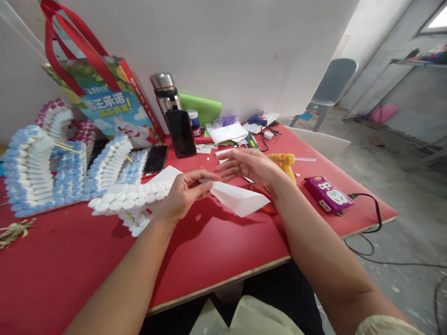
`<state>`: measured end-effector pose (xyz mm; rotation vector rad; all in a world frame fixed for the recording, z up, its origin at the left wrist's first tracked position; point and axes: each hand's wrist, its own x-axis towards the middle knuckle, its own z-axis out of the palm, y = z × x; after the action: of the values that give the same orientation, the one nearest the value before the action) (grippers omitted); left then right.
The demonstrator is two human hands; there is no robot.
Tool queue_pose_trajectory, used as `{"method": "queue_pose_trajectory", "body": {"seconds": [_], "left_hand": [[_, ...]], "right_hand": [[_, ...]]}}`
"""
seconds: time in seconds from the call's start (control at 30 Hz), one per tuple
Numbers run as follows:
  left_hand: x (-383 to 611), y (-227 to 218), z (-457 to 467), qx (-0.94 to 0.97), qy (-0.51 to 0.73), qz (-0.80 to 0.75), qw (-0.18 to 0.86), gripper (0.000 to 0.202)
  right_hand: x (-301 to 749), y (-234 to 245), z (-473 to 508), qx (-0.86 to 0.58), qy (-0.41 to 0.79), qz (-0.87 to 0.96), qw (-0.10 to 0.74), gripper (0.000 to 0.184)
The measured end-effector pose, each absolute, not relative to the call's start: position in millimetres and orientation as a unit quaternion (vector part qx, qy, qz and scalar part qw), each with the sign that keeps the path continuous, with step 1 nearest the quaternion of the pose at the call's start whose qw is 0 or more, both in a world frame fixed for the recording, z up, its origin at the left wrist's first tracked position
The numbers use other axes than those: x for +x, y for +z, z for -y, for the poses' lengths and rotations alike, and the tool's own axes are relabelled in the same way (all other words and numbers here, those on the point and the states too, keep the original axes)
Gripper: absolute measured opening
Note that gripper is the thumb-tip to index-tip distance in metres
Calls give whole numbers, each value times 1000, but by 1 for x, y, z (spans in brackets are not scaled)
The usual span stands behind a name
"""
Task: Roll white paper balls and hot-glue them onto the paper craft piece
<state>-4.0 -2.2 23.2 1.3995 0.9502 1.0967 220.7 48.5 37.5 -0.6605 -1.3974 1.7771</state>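
Note:
A folded piece of white paper (240,197) is held above the red table (216,251). My left hand (186,190) pinches its left end between thumb and fingers. Just above the paper is my right hand (251,165), its fingers stretched toward the left fingertips; it grips nothing that I can see. Left of my left hand stands a piece built from white rolled pieces (129,200), partly hidden by that hand. A yellow glue gun (287,163) with a clear stick lies behind my right wrist. Something orange-handled, mostly covered by the paper and my arm, rests below it.
Blue-and-white built pieces (70,172) fill the left side, before a printed bag (111,102). A phone (180,135) leans upright by a steel flask (165,90); another phone (156,159) lies flat. A purple power socket (328,193) with a black cord sits near the right edge.

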Motion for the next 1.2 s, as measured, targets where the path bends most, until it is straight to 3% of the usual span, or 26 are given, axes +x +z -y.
{"method": "queue_pose_trajectory", "body": {"seconds": [0.1,0.2,0.33,0.6,0.8,1.03,1.2], "left_hand": [[-2,24,4,613,452,-417,496,21],[-2,22,1,606,468,-433,477,25],[-3,19,-3,612,466,-442,462,26],[2,20,-3,645,440,-458,424,24],[2,15,-1,714,450,-430,320,19],[-2,14,-2,806,413,-415,91,11],[1,15,-1,820,404,-406,24,9]], "right_hand": [[210,35,-42,-293,716,556,304,49],[202,31,-40,-294,685,613,263,41],[197,25,-42,-302,645,658,244,31],[204,29,-43,-380,621,643,235,39],[203,28,-44,-382,646,614,246,38],[196,24,-46,-372,722,524,258,22],[191,19,-48,-335,770,474,265,17]]}}
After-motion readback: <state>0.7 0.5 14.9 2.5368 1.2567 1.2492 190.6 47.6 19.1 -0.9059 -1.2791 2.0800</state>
